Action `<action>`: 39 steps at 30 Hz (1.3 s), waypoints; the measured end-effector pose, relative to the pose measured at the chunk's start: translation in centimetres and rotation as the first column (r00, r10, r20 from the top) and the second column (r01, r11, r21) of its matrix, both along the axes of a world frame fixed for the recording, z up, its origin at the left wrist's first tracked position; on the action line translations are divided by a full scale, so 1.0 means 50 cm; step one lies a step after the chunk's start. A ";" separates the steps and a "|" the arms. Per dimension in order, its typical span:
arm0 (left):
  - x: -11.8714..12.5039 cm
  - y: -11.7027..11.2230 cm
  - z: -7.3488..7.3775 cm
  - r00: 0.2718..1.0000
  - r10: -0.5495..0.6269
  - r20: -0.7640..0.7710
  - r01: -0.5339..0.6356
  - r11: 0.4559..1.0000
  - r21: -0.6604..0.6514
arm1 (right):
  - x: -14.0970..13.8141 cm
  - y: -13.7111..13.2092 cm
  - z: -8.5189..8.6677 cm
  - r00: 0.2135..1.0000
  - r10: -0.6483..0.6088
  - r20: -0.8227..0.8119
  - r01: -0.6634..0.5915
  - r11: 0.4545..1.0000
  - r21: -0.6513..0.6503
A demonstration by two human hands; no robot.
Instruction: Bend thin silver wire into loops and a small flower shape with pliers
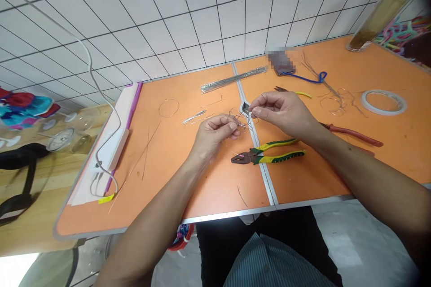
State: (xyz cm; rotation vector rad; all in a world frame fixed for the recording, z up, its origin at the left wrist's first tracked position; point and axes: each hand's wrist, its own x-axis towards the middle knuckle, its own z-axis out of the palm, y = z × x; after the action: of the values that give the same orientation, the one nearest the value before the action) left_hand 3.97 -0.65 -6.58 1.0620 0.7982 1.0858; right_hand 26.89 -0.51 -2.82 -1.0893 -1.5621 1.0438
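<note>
Both my hands hover over the middle of an orange folding table [175,175]. My left hand [215,133] pinches a thin bent wire piece [243,119] between thumb and fingers. My right hand [286,111] is closed too, its fingertips pinching the other side of the same wire shape at a small grey bit. Pliers with yellow-green handles [269,154] lie on the table just below my hands, jaws pointing left.
A bundle of straight wires [232,80] lies at the back, loose wire loops [168,107] to the left. A tape roll [384,101], red-handled tool [353,133], blue cord [310,78] and a glass bottle [380,13] sit right. A white power strip [112,148] lies on the left edge.
</note>
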 end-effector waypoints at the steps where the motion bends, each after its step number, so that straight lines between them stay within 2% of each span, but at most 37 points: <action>1: 0.000 0.001 0.000 1.000 0.004 0.009 -0.004 1.000 -0.006 | 0.001 0.000 0.000 1.000 -0.002 -0.001 0.002 1.000 0.000; 10: -0.002 0.006 0.008 0.993 0.081 0.088 -0.075 0.994 -0.076 | 0.000 0.003 -0.003 1.000 -0.010 0.019 0.010 1.000 0.002; 21: 0.001 0.001 0.009 0.996 -0.002 0.093 0.011 0.995 -0.100 | -0.004 0.006 -0.010 0.991 -0.088 0.100 0.077 0.992 0.104; 30: 0.002 0.001 0.003 0.998 -0.018 0.067 0.024 0.995 -0.092 | -0.009 0.000 -0.001 0.990 -0.115 0.081 0.107 0.989 0.099; 39: 0.005 -0.005 0.012 0.999 -0.008 0.044 0.013 0.995 -0.099 | -0.007 0.003 -0.003 0.990 -0.119 0.075 0.111 0.988 0.104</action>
State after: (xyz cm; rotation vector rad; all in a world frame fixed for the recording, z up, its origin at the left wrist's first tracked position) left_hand 4.24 -0.92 -5.99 0.9547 0.8027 1.0463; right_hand 26.53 -0.36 -2.99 -1.1503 -1.5784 0.8445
